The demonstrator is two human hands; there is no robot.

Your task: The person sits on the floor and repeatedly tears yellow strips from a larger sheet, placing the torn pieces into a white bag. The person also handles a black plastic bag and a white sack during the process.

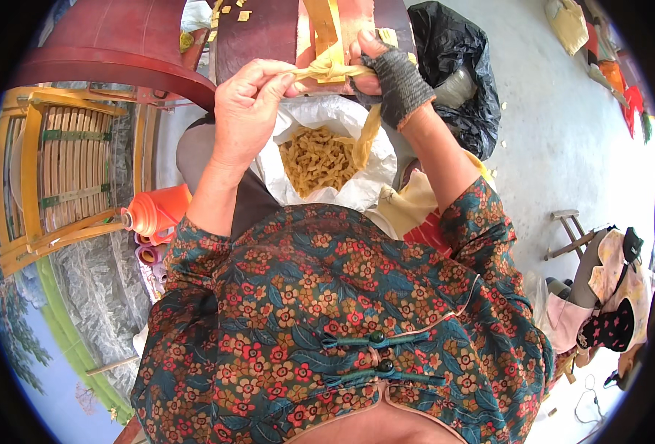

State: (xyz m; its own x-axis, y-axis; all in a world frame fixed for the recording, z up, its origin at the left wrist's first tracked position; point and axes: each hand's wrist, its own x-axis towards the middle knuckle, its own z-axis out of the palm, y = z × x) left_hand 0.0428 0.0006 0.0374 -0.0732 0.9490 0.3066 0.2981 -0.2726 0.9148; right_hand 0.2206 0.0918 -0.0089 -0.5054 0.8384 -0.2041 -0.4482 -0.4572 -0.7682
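Note:
My left hand (247, 107) pinches one end of a soft yellow strip (329, 69) between thumb and fingers. The strip is looped into a knot in front of a flat wooden bar (323, 26). On the other side, my right hand (397, 83), in a dark grey fingerless glove, grips the strip with its fingers curled; its thumb points up. A longer tail of the strip (366, 137) hangs below the right hand, over a white bag (380, 118). Many short, knotted yellow pieces (317, 159) lie in that bag.
Small yellow bits (244, 15) lie on the dark bench top (257, 41). A black plastic bag (483, 96) stands on the right. Left are a red chair (113, 37), a wooden chair (76, 155) and an orange flask (159, 211). A small stool (570, 235) and clothes (612, 281) are far right.

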